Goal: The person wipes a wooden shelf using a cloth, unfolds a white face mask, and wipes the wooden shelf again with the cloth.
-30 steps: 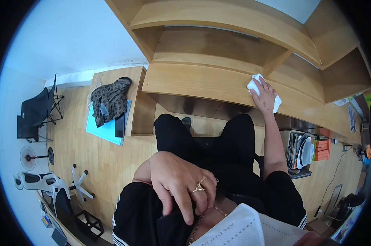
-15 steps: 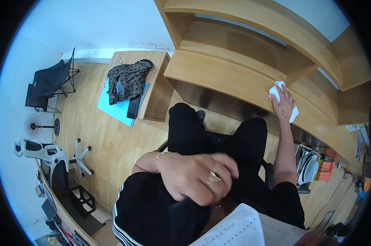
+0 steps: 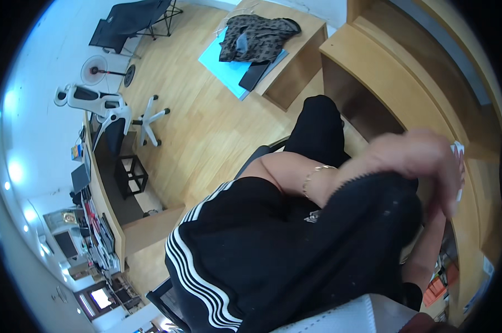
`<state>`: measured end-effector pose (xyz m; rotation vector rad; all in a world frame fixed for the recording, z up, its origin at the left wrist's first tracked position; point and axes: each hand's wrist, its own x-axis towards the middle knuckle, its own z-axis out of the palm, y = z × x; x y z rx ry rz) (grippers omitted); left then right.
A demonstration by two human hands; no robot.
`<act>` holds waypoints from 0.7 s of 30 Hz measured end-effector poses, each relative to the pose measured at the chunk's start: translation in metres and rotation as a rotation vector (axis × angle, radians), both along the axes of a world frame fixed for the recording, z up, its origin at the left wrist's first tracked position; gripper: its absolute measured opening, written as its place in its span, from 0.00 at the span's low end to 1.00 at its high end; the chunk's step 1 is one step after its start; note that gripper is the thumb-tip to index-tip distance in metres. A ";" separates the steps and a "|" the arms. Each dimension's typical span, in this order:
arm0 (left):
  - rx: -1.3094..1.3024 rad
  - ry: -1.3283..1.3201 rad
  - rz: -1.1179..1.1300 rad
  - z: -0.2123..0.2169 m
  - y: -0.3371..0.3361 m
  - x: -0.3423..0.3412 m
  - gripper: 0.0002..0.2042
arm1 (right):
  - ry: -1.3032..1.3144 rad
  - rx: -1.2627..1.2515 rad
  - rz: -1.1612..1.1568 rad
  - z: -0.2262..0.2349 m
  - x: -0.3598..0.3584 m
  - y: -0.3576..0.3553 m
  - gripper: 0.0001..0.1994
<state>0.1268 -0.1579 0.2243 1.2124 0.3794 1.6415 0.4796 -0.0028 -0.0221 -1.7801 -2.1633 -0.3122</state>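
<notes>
My left hand (image 3: 414, 158) is raised in front of my chest, smeared by motion, with a gold bracelet at its wrist. Just below it, the black jacket's (image 3: 295, 250) zipped front edge bulges outward; whether the fingers grip it cannot be made out. Behind the left hand, my right hand (image 3: 461, 171) is at the front of the wooden desk (image 3: 398, 83), mostly hidden. Its fingers are on a white cloth (image 3: 458, 147), of which only small parts show.
A low wooden cabinet (image 3: 295, 83) holds a patterned dark garment (image 3: 256, 39), a blue folder (image 3: 220, 61) and a black phone-like slab (image 3: 254, 76). A white swivel chair (image 3: 112, 111), a fan (image 3: 95, 70) and a folding chair (image 3: 134, 19) stand to the left. Files (image 3: 437, 288) sit under the desk.
The view has swung to the right. My left hand has moved out from my chest to the right, pushing the jacket front out, and now covers much of my right hand, which stays at the cloth.
</notes>
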 end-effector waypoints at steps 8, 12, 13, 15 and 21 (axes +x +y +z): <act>0.033 -0.386 -0.378 0.012 -0.008 0.052 0.16 | -0.112 -0.145 -0.076 0.000 0.018 0.006 0.29; 0.098 -0.250 -0.658 0.021 0.005 0.033 0.15 | -0.153 -0.161 -0.115 0.008 0.009 0.006 0.30; 0.024 -0.190 -0.800 0.022 0.006 0.032 0.15 | -0.144 -0.147 -0.106 0.003 0.011 0.007 0.30; 0.093 -0.270 -0.826 0.007 0.009 0.053 0.15 | -0.155 -0.138 -0.102 -0.005 0.014 0.008 0.29; 0.194 -0.400 -0.860 -0.009 0.016 0.086 0.15 | -0.058 -0.050 -0.119 -0.009 0.015 0.007 0.27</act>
